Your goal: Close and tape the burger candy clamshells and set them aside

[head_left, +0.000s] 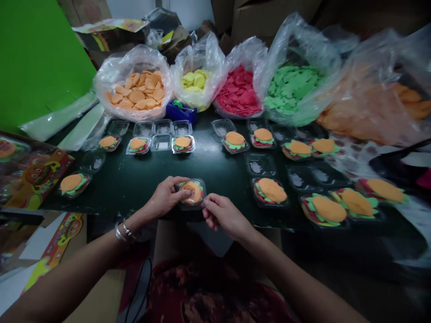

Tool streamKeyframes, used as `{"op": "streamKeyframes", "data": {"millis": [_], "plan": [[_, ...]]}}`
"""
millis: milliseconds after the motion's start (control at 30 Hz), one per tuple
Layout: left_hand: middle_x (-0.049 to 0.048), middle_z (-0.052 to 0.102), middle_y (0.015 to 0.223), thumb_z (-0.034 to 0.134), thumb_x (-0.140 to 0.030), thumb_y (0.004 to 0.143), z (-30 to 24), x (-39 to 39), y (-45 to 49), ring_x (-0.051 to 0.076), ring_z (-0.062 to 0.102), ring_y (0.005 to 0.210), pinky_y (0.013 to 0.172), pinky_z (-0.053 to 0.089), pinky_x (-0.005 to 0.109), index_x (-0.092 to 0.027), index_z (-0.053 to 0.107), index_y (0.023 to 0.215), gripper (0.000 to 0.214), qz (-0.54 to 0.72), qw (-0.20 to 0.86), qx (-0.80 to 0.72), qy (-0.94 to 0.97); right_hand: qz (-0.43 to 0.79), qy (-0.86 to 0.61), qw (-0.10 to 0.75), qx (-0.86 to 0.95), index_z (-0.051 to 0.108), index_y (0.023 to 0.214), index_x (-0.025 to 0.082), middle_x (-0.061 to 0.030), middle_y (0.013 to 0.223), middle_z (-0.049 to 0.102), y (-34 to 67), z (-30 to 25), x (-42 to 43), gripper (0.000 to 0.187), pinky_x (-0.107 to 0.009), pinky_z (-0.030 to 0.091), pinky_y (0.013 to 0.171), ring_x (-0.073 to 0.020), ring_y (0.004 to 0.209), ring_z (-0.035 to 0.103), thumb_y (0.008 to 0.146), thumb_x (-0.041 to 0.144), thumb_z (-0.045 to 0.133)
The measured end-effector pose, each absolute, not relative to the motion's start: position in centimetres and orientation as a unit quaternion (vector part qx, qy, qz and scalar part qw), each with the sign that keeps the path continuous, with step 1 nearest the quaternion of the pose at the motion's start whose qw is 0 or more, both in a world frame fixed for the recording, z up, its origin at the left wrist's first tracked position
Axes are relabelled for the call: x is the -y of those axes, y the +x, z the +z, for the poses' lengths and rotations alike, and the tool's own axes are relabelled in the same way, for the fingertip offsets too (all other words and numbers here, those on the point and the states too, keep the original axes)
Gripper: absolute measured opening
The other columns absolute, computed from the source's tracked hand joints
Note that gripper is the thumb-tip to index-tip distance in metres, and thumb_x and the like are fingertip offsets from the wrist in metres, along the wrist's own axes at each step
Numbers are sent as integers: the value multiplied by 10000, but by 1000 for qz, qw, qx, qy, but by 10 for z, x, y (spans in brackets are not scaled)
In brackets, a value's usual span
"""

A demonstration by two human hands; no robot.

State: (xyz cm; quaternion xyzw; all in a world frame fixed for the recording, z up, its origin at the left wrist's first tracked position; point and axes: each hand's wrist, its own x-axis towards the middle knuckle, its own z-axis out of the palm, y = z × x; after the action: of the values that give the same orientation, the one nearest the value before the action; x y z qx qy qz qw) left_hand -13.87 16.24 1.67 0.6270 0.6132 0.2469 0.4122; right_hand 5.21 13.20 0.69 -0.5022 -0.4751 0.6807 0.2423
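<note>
I am watching from far away, and I am taking the clear container [193, 194] as the middle of my clock. It is lying at the table's [151, 168] near edge, between both hands. The left hand [163, 197] is holding it from nine o'clock, the thumb pressing on the lid and the forefinger curving along the far left corner. The right hand [227, 215] is touching the corner at four o'clock; its thumb and forefinger are pressing together, but whether they are pinching the rim, I cannot tell. Its other fingers are curling loosely.

The container is showing shiny plastic with rounded corners, and a rounded orange bun is filling it. The loose pieces are looking soft and matte, like foam. I am counting twelve other burger stacks [270, 190], spreading from nine to three o'clock. Five thin plastic bags are standing behind: orange [139, 92] at eleven, yellow [195, 80] at twelve, red [239, 92] at one, green [292, 87] and orange again [367, 112] after two. One blue tape dispenser [183, 114] is sitting at twelve.
</note>
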Motion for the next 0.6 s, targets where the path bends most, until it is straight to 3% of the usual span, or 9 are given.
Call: {"op": "streamKeyframes", "data": {"millis": [200, 333, 400, 433, 533, 600], "plan": [[-12, 499, 795, 668, -354, 702, 16, -165, -140, 109, 403, 622, 580, 347, 232, -219, 677, 1082, 404, 249, 429, -595, 632, 653, -522, 204, 509, 386, 642, 200, 93, 479, 421, 50, 9, -142, 179, -138, 243, 327, -29, 320, 344, 812, 239, 427], [-5, 510, 800, 665, -339, 712, 17, -167, -136, 122, 439, 648, 633, 377, 255, -233, 686, 1064, 368, 222, 415, -570, 673, 614, -523, 126, 577, 485, 633, 185, 43, 474, 523, 73, 23, -150, 147, -195, 378, 371, -91, 374, 472, 762, 231, 540], [7, 538, 826, 661, -348, 725, 19, -167, -134, 136, 468, 682, 653, 388, 266, -232, 679, 1071, 365, 206, 410, -558, 691, 476, -541, 147, 678, 587, 794, 172, -45, 707, 663, 81, 29, -154, 121, -300, 523, 564, -184, 625, 629, 710, 234, 648], [14, 558, 853, 660, -351, 730, 20, -167, -133, 143, 482, 701, 658, 393, 268, -229, 668, 1082, 373, 203, 408, -556, 695, 389, -532, 171, 733, 601, 940, 173, -92, 906, 684, 81, 30, -156, 277, -370, 543, 713, -238, 825, 651, 685, 231, 692], [28, 609, 921, 669, -336, 721, 23, -168, -131, 152, 514, 744, 655, 414, 262, -207, 628, 1089, 392, 214, 418, -559, 683, 249, -426, 216, 843, 443, 1299, 193, -146, 1325, 515, 70, 20, -158, 692, -480, 411, 1024, -300, 1246, 466, 670, 202, 732], [29, 625, 917, 688, -322, 699, 25, -168, -133, 146, 525, 741, 644, 429, 252, -189, 609, 1069, 401, 224, 437, -562, 666, 254, -368, 227, 865, 371, 1367, 208, -138, 1364, 484, 61, 8, -157, 725, -478, 385, 1062, -284, 1289, 430, 719, 187, 695]]}}
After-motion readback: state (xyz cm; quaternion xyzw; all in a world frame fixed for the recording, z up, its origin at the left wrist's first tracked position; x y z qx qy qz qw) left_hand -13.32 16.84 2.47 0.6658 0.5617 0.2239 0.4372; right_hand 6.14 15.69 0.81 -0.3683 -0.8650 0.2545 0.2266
